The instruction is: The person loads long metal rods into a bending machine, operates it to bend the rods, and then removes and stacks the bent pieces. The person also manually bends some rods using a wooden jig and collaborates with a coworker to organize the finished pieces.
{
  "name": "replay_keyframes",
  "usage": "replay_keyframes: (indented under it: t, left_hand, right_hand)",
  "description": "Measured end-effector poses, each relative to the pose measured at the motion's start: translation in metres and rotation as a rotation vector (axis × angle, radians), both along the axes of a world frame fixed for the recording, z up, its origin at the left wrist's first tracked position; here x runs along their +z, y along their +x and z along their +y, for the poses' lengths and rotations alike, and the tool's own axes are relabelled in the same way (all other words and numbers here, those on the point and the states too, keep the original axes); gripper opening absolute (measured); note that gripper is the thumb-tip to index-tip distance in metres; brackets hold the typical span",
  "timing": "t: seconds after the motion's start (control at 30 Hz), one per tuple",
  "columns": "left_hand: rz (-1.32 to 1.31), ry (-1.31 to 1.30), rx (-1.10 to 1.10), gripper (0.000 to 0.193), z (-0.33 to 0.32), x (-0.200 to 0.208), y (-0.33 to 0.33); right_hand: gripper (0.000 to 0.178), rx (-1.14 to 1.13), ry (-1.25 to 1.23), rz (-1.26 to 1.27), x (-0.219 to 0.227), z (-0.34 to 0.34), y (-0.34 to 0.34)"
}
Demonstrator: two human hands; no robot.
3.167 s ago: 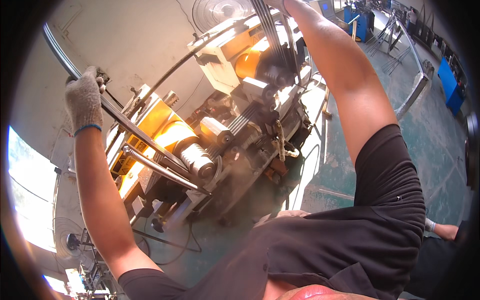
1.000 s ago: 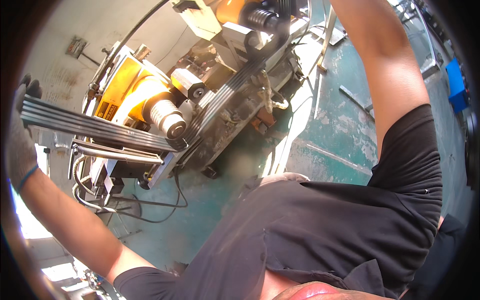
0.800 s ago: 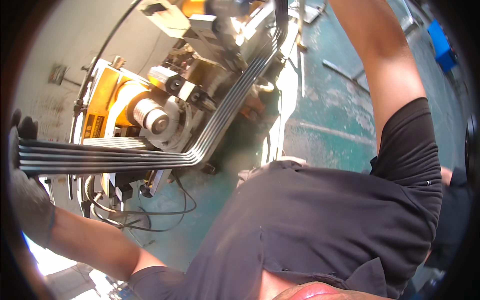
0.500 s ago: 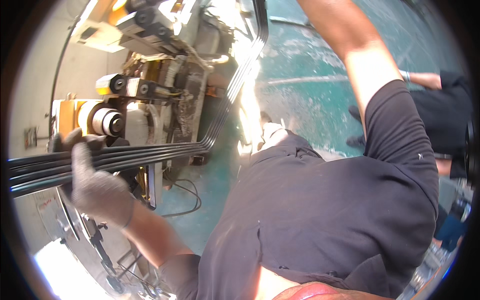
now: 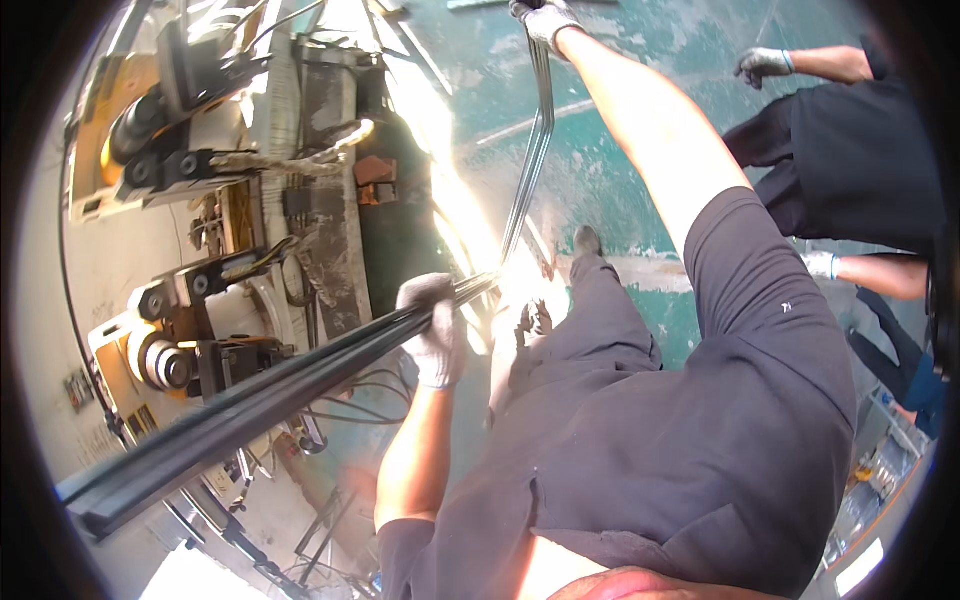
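The left hand (image 5: 434,330), in a pale work glove, is closed around a bundle of long dark metal rods (image 5: 270,395) at about the middle of the picture. The fingers wrap over the top of the bundle, and the bare forearm runs down from the glove toward the lower edge. From that grip the rods stretch away to the lower left, growing thick and dark near the rim, where their cut ends show side by side.

On the other side of the grip the same rods bend sharply and rise toward the top edge, thin and bright in the sunlight. There the right hand (image 5: 545,20), also gloved, is clenched on them at the very top of the frame, with the right arm reaching up along the picture. The bundle thus hangs in the air between the 2 hands, above a green painted floor (image 5: 620,150).

To the left of the rods stands a bending machine (image 5: 220,200) with yellow housing, grey rollers and loose black cables.

At the right edge another person in dark clothes shows 2 gloved hands, 1 near the top (image 5: 765,65) and 1 lower down (image 5: 822,265), both well apart from the rods.
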State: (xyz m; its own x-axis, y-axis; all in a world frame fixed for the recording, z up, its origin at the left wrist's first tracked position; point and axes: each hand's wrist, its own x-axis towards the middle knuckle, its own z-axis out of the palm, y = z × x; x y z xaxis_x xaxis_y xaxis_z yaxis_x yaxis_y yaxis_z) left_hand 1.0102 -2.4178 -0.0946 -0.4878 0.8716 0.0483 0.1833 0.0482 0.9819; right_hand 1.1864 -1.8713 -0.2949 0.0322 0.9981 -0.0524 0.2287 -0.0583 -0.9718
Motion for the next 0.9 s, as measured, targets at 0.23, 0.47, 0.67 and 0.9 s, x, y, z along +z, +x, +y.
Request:
replay_keyframes:
  t: [0.23, 0.47, 0.67, 0.9]
  left_hand:
    - [0.022, -0.268, 0.084, 0.009, 0.010, -0.086, 0.085]
    - [-0.044, -0.303, -0.014, 0.009, 0.002, -0.108, 0.121]
    - [0.137, -0.303, -0.188, 0.013, -0.001, -0.055, 0.129]
    - [0.187, -0.338, -0.268, 0.014, -0.011, -0.043, 0.123]
  right_hand:
    - [0.045, 0.115, -0.064, -0.400, -0.054, -0.041, 0.072]
    - [0.051, 0.245, -0.135, -0.379, -0.043, -0.034, 0.096]
    - [0.050, 0.262, -0.158, -0.290, -0.006, -0.036, 0.109]
    - [0.050, 0.264, -0.152, -0.287, 0.033, -0.048, 0.115]
